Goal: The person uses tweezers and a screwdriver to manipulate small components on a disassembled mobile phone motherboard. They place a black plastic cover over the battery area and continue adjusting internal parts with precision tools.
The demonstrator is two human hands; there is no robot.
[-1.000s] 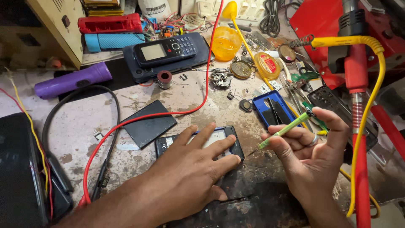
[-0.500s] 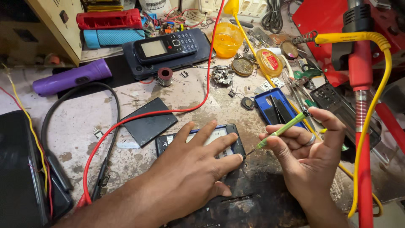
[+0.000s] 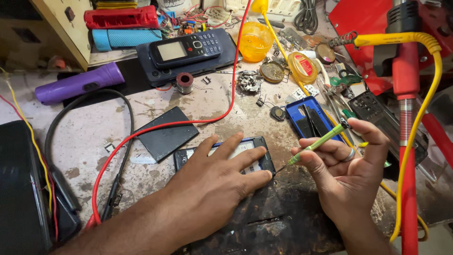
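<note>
Workbench (image 3: pixel 141 118), stained and cluttered, seen from above; landmark: opened phone (image 3: pixel 257 144), lying flat near centre, long axis left to right.

Left hand (image 3: pixel 212 184): fingers spread wide, pressed flat on the opened phone, covering most of it; only its far edge and right end show.

Right hand (image 3: pixel 347 174): just right of the phone, fingers pinched closed around a green screwdriver (image 3: pixel 314 144). Tool slants down and left; its dark tip sits at the phone's right near corner, beside the left fingertips. This hand is the nearer to that corner.

Left of the phone: dark flat battery (image 3: pixel 165 134), crossed by a red wire (image 3: pixel 188 123); black cable (image 3: pixel 125 141) beyond.

Right of the phone: blue phone shell (image 3: pixel 309 118), close behind the screwdriver.

Behind the phone: solder spool (image 3: pixel 184 82), keypad handset (image 3: pixel 186 48) on a dark case, purple torch (image 3: pixel 78 85), yellow flux tub (image 3: pixel 252 40).

Far right: red hot-air tool (image 3: pixel 406 94) with yellow cord (image 3: pixel 424 118), standing clear of the hands.
</note>
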